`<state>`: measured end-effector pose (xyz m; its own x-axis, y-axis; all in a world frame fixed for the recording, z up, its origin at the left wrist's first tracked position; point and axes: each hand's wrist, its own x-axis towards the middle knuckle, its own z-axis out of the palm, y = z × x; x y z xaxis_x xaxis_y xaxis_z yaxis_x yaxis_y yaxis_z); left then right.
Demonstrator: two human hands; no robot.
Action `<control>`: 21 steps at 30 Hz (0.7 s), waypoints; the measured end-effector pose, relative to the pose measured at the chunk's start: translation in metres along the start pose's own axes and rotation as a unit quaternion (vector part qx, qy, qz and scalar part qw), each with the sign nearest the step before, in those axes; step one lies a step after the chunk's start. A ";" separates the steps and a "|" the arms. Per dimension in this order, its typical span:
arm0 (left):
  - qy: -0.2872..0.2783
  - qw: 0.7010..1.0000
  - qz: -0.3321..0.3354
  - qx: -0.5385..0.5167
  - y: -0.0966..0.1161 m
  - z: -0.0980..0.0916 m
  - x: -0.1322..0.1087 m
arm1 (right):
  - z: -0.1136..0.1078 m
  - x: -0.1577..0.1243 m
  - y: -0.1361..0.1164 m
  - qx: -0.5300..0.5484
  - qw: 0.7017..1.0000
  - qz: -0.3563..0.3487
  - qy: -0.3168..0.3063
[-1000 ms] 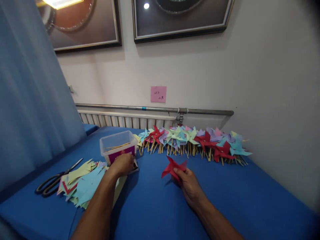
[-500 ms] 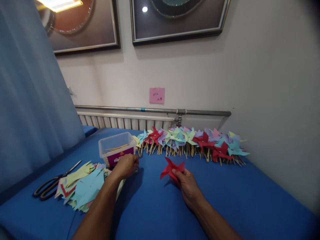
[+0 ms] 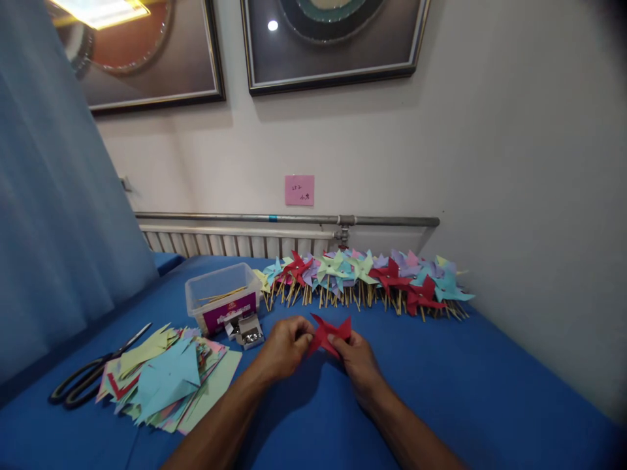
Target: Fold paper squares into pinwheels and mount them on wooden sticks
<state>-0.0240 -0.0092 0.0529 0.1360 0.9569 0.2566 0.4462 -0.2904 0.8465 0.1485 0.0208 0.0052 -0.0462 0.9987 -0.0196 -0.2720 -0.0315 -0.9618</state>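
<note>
A red paper pinwheel is pinched in my right hand, its thumb pressed on the folded middle. My left hand is closed, its fingertips at the pinwheel's left edge. Anything in those fingers is too small or hidden to name. Behind my left hand, a small open box holds shiny metal pieces. Beside it stands a clear plastic tub with a purple label and thin wooden sticks inside.
Finished pinwheels on sticks lie in a long row near the wall. At left are a stack of cut coloured paper and black-handled scissors. A blue curtain hangs on the left above the blue-covered table.
My left hand has moved right and nearer, from beside the small boxes to the pinwheel, uncovering the boxes. My right hand still holds the pinwheel. The view has shifted slightly.
</note>
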 end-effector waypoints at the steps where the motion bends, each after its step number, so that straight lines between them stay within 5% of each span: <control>1: 0.007 1.000 0.016 0.008 0.001 0.002 0.000 | 0.000 0.000 0.000 -0.003 1.000 -0.003 0.001; 5: 0.058 0.997 0.041 -0.036 -0.001 0.010 0.001 | 0.001 0.001 0.001 -0.006 1.000 -0.003 0.019; 10: 0.068 0.975 -0.076 -0.197 -0.008 0.025 0.006 | 0.001 0.000 0.002 -0.003 1.000 -0.010 0.011; 21: 0.059 0.984 -0.033 -0.163 -0.015 0.030 0.007 | 0.009 -0.005 0.005 -0.008 1.000 -0.011 -0.022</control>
<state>-0.0026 0.0014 0.0281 0.0038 0.9725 0.2328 0.1406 -0.2310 0.9627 0.1384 0.0155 0.0028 -0.0824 0.9965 0.0126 -0.2571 -0.0090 -0.9663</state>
